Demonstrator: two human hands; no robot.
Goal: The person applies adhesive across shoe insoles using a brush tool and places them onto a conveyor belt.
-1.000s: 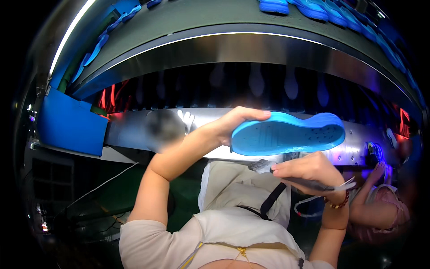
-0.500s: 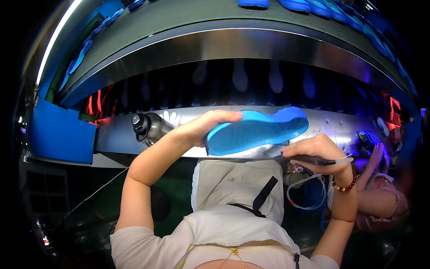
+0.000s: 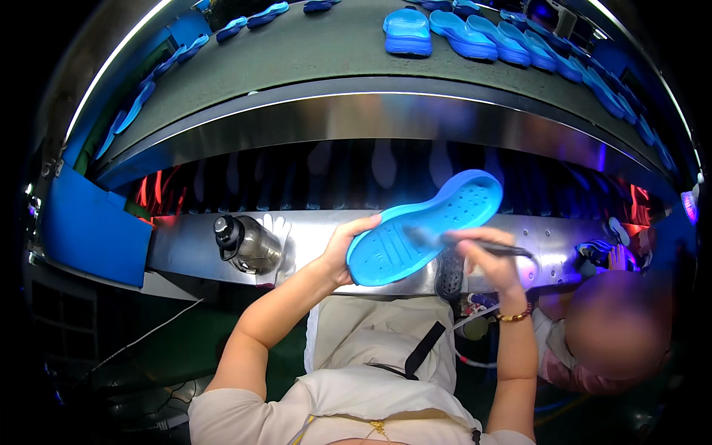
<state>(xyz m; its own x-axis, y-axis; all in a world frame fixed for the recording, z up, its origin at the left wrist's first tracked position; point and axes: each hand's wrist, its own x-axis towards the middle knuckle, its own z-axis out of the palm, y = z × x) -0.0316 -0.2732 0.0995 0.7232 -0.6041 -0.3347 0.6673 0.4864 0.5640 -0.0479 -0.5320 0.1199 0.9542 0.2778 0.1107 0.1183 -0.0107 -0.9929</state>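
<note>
A bright blue shoe sole is held up above the metal bench, its hollow inner side facing me, with ridges at one end and small holes at the other. My left hand grips the near-left end by the rim, thumb over the edge. In my right hand is a dark-handled brush, pinched between thumb and fingers. Its blurred tip lies over the middle of the sole's inner face; whether it touches cannot be made out. Beneath my right hand, a dark sole-shaped piece with holes lies at the bench edge.
A dark translucent bottle stands on the metal bench at left, near a white glove. Beyond runs a green conveyor belt carrying several blue soles. Another person sits close at right. A cable hangs below the bench.
The sole has been tilted so its inner face shows more. My right hand has brought the brush left and up, over the sole. My view has shifted, showing more of the belt.
</note>
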